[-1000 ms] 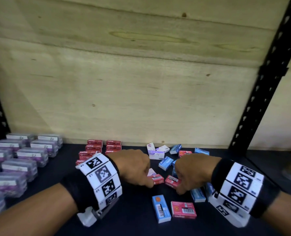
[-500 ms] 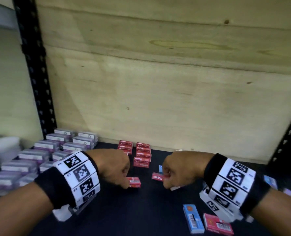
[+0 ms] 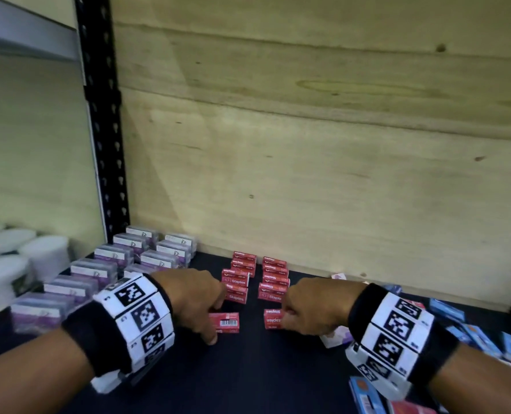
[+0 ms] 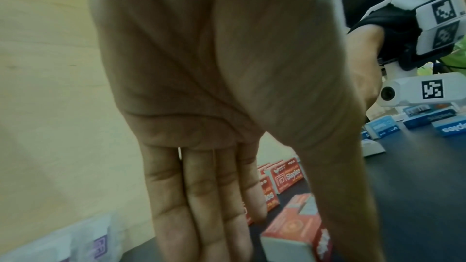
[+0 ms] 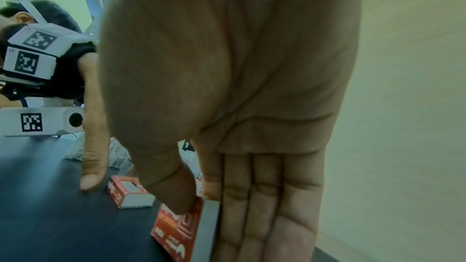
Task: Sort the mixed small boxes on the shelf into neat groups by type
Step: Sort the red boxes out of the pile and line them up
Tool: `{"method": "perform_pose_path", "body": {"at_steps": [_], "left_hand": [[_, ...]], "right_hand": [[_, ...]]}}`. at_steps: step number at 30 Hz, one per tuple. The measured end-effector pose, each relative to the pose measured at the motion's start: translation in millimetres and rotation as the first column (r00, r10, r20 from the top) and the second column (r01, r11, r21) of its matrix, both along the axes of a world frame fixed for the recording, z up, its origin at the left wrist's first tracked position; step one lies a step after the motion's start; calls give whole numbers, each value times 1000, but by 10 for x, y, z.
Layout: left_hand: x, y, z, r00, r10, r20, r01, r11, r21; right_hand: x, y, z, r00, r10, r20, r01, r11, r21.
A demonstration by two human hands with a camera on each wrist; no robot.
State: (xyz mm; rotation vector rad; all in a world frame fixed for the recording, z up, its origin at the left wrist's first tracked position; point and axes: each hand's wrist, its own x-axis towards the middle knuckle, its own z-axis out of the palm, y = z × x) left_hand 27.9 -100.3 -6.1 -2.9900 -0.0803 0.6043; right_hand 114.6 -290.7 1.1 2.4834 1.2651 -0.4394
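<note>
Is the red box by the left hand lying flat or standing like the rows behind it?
Lying flat. The red box shows its barcode face upward on the shelf, beside the left hand.

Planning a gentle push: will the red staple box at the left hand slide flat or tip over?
The red staple box lies on a broad face, so it will probably slide on the smooth dark shelf. Its crisp cardboard edges look stiff; the left hand shouldn't crush it.

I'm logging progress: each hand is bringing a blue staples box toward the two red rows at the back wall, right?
Not quite: the boxes are red, not blue. The head view shows the left hand and right hand each on a red staples box, just short of the two red rows. The blue boxes lie off right.
</note>
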Motion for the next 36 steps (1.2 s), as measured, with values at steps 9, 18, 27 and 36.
{"method": "perform_pose_path", "body": {"at_steps": [9,18,27,36], "left_hand": [[0,22,25,999,-29,46,32,998,-60],[18,55,61,999,-51,9,52,997,-57],[63,-7,81,998,-53,-17,52,997,-58],[101,62,91,996,66,-65,-77,978,-191]], "right_hand": [[38,23,-10,1000,-10,25,9,998,59],[27,29,50,998,-53,-15,55,994,91],[53,29,147,997,-81,-2,81,992,99],[136,76,183,997,-67,25,65,996,68]]}}
